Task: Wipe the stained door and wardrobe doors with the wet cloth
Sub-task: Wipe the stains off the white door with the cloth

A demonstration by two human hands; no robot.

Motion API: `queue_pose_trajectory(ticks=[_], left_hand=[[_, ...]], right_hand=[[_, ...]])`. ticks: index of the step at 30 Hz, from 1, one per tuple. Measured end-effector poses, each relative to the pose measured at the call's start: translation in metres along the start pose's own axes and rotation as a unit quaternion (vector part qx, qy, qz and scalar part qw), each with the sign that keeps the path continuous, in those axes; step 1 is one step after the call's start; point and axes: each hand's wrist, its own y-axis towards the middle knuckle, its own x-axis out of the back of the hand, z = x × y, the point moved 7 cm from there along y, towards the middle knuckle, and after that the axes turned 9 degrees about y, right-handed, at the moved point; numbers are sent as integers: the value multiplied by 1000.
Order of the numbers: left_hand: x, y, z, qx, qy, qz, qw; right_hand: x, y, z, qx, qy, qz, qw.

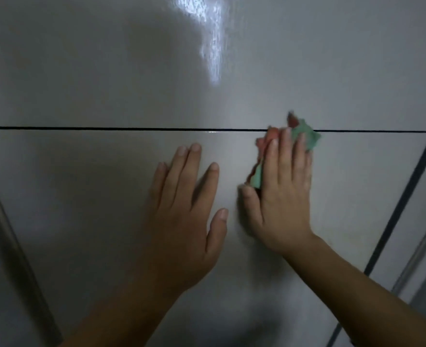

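Fingers [286, 151] of the right hand [282, 204] press straight on the cloth [307, 136] at the top edge of the wardrobe door [81, 196]; left hand [182, 216] rests flat beside it, fingers spread.

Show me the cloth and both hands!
cloth [306, 136], head view, green corner past the fingertips.
left hand [182, 216], head view, back of the hand.
right hand [282, 199], head view, back of the hand.

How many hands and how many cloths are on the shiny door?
Hands: 2 (left hand flat on the door, right hand pressing down)
Cloths: 1 (green and pink cloth under the right hand)
Total: 3
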Motion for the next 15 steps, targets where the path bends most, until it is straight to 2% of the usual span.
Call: queue_pose_trajectory(ticks=[2,4,6,8,10,12,14,15], left_hand=[[-1,0,3,-10,2,-11,1000],[-2,-1,4,-6,1,-27,1000],[-1,-1,-1,4,0,-44,999],[1,-1,-12,3,-12,-56,998],[1,0,-26,-11,-27,-56,998],[-3,1,-34,-22,-40,-52,998],[-9,0,-38,-34,-40,-38,998],[-12,-1,-40,-44,-34,-33,998]], right_hand=[[-3,18,28,110,-10,21,994],[2,24,24,174,-27,41,984],[11,20,-6,162,-51,45,984],[25,13,-36,70,-56,25,996],[28,11,-38,2,-11,-1,1000],[14,7,-12,39,31,0,999],[-4,-13,3,110,28,21,993],[-9,-25,-7,118,17,21,993]])
